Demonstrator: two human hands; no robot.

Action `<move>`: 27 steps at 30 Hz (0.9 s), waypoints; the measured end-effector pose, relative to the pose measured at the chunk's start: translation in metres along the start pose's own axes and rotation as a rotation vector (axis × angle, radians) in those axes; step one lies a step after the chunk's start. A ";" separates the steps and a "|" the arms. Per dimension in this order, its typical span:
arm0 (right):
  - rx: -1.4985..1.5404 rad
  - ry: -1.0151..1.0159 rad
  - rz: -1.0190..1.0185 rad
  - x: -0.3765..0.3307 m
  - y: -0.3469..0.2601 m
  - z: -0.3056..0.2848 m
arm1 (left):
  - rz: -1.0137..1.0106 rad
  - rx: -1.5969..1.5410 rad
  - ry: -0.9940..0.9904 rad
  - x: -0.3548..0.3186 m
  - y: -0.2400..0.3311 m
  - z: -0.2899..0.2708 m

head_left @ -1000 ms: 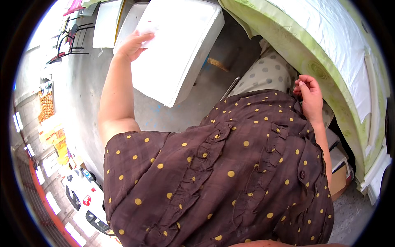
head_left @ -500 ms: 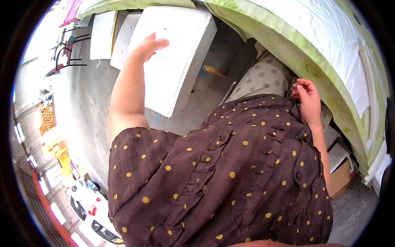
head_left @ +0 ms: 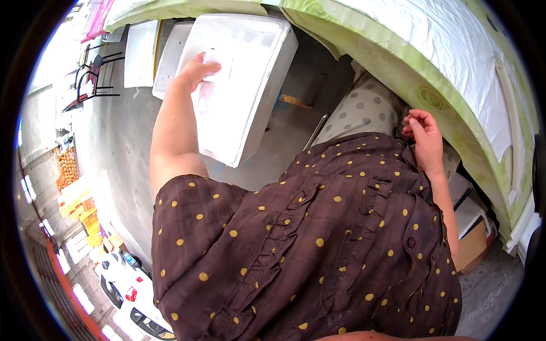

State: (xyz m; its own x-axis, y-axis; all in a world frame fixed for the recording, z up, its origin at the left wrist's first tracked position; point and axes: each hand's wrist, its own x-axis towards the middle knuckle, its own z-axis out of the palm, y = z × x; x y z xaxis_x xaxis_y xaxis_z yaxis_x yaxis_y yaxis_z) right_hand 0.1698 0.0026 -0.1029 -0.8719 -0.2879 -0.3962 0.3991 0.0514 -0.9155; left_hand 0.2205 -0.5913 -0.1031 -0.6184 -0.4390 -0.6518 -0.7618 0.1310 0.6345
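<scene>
Head view: I see the left hand (head_left: pixel 197 72) pinching a small pale item (head_left: pixel 212 59) over the white bin (head_left: pixel 245 122), front-left of the wearer; can't tell if item touches bin. Right hand (head_left: pixel 425 132) is loosely curled beside the green cloth (head_left: pixel 432 98), contents unclear to me.

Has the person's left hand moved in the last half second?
Yes. Judged against the white plastic bin, which the floor carries, the left hand has shifted left, toward the bin's left edge.
</scene>
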 end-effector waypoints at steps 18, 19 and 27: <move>-0.053 -0.017 0.016 0.002 -0.002 0.004 | 0.134 0.691 0.286 -0.012 0.008 0.048; -0.059 -0.021 0.009 0.002 -0.001 0.004 | 0.134 0.686 0.287 -0.006 0.004 0.048; 0.005 0.005 0.018 0.001 0.002 0.003 | 0.250 0.656 0.330 0.008 -0.020 0.048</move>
State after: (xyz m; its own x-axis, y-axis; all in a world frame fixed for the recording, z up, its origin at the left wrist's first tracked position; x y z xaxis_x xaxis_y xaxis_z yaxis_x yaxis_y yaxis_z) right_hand 0.1705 0.0000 -0.1052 -0.8657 -0.2824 -0.4133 0.4163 0.0521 -0.9077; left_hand 0.2218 -0.5545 -0.1408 -0.7760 -0.5556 -0.2985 -0.6291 0.7158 0.3031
